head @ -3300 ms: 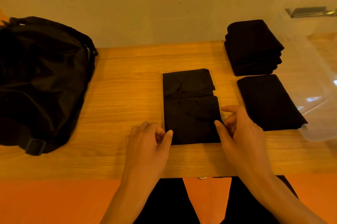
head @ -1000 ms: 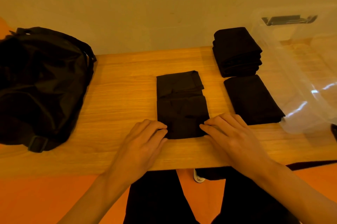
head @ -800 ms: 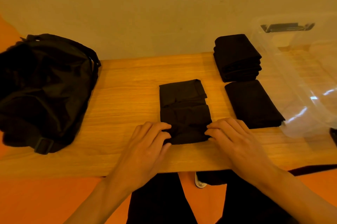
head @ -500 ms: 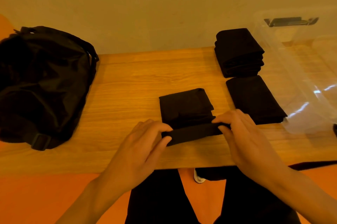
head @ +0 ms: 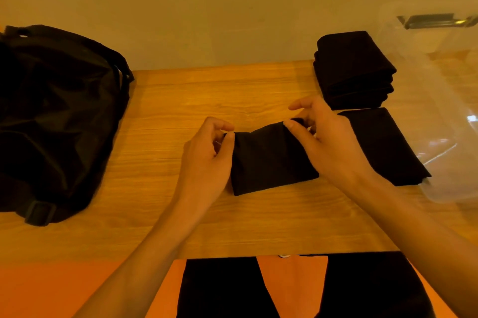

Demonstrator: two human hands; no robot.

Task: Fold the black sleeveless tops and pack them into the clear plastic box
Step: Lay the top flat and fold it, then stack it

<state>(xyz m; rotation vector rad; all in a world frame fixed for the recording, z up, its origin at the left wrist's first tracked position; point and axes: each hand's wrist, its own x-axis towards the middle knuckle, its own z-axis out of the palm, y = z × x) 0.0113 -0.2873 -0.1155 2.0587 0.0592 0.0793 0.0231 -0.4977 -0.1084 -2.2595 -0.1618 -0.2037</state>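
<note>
A black sleeveless top [head: 271,160] lies in the middle of the wooden table [head: 181,100], doubled over into a short rectangle. My left hand [head: 207,160] pinches its far left corner between thumb and fingers. My right hand [head: 326,142] pinches the far right corner the same way. To the right lies one folded black top [head: 388,144], and behind it a stack of several folded tops [head: 354,69]. The clear plastic box [head: 445,100] stands at the table's right end, open.
A large black bag [head: 54,116] fills the left end of the table. A plain wall runs along the table's far edge. Below the near edge I see dark trousers and an orange floor.
Both hands took the near edge of the top, lifted it and carried it away from me over the far half. The top is now half as long.
</note>
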